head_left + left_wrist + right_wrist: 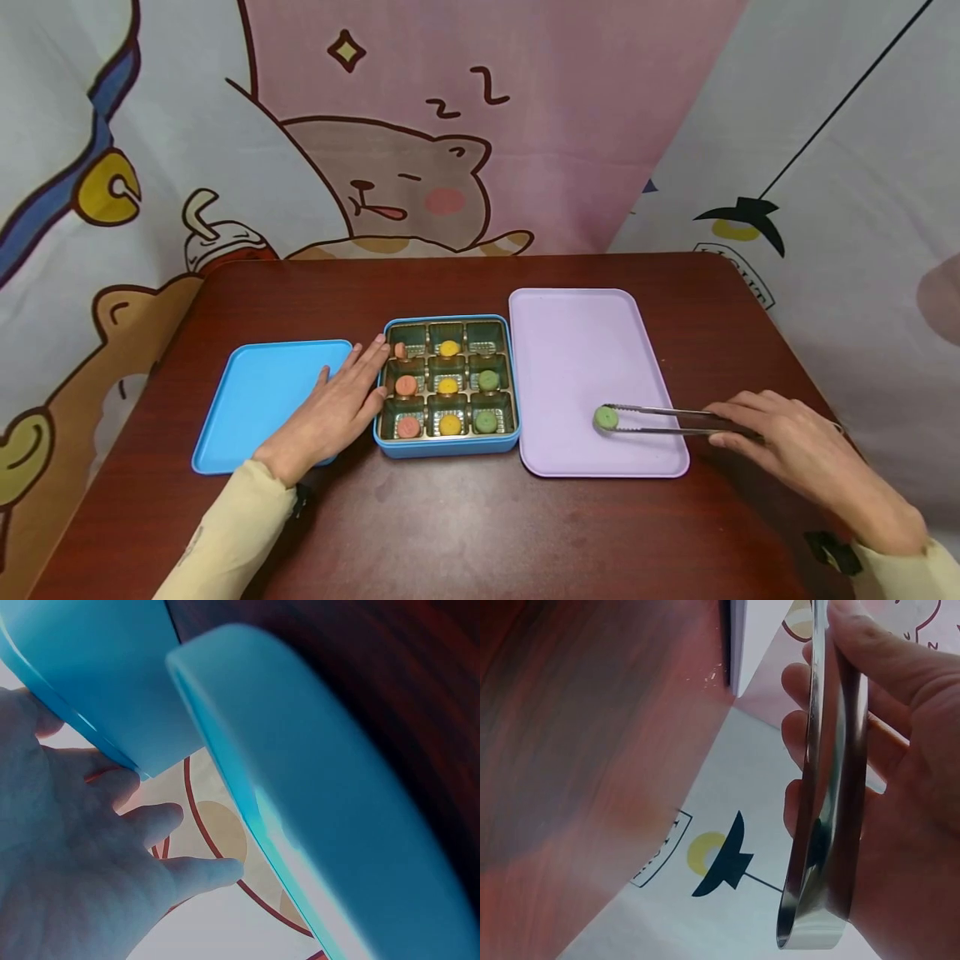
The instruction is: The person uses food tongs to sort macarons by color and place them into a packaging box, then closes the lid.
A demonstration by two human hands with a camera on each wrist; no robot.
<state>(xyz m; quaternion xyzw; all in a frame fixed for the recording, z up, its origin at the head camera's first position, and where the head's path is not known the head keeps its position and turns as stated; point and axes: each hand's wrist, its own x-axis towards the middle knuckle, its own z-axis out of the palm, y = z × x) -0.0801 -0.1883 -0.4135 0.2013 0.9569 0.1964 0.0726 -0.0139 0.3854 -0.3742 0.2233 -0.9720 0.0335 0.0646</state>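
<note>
My right hand (795, 442) grips metal tongs (675, 421), thumb on one arm and fingers on the other. A small round green piece (606, 418) is between the tong tips, over the near part of the purple tray (570, 350). With extended fingers, my left hand (337, 417) touches the left side of a blue box (450, 450). Inside the box, a gold divided insert holds orange-pink pieces (406, 385) in the left column, yellow pieces (447, 386) in the middle and two green pieces (488, 381) on the right. The right wrist view shows the tongs' bent end (814, 930) near the palm.
A blue lid (262, 392) lies on the dark wooden table (465, 533), partly under my left forearm and hand. The purple tray stands close against the box's right side. Behind the table hangs a cloth (570, 125) printed with cartoon animals.
</note>
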